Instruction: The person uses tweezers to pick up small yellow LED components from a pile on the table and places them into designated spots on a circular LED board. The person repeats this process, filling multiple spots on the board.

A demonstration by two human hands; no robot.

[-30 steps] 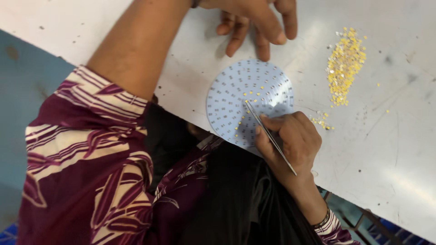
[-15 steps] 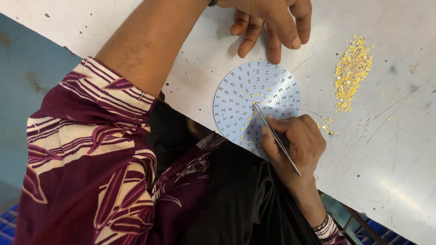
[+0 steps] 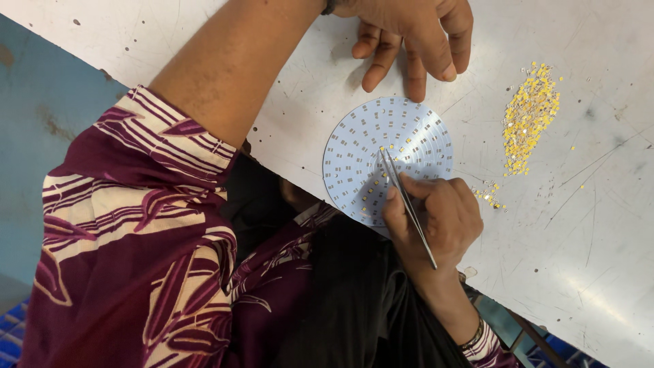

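**A:** White round board (image 3: pixel 388 160), dotted with tiny pads, lies flat on the scratched grey surface (image 3: pixel 599 225) near its front edge. What's my right hand (image 3: pixel 436 221) doing on the head cam?

**B:** Its grip is pinched on the metal tweezers (image 3: pixel 407 204), tips touching the board around the middle. Your left hand (image 3: pixel 415 34) rests just above the board, fingers spread and holding nothing. The yellow chip pile (image 3: pixel 528 116) sits to the right, apart.
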